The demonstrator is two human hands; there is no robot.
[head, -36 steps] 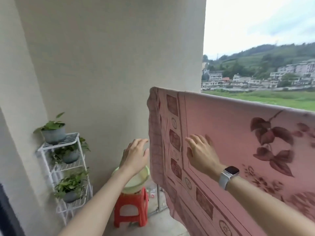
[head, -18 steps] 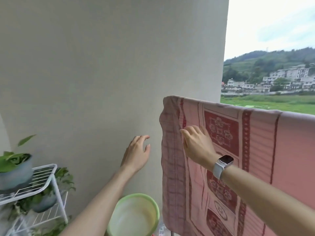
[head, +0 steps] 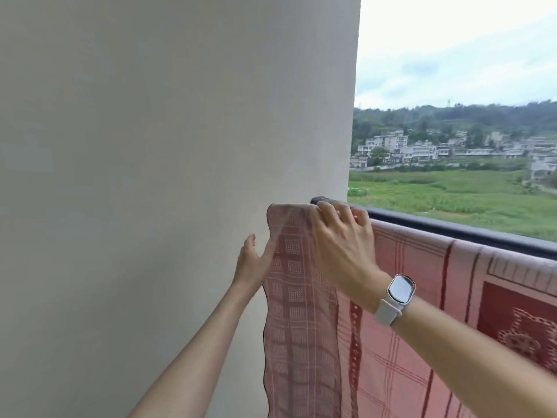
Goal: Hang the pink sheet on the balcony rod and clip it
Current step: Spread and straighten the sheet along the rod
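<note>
The pink sheet [head: 404, 321], with dark red checks and patterns, hangs over a rod that its own fold hides, just in front of the dark balcony rail [head: 452, 227]. My right hand [head: 340, 245], with a white watch on the wrist, rests on the sheet's top left corner, fingers curled over the fold. My left hand [head: 253, 263] touches the sheet's left edge just below the top, fingers partly behind the cloth. No clip is visible.
A plain beige wall [head: 165, 176] stands close on the left, right beside the sheet's edge. Beyond the rail lie green fields, houses and hills.
The view has risen and moved closer, so the stool, basin and plant rack dropped out of sight. My right hand climbed to the sheet's top corner, and my left hand reached its edge.
</note>
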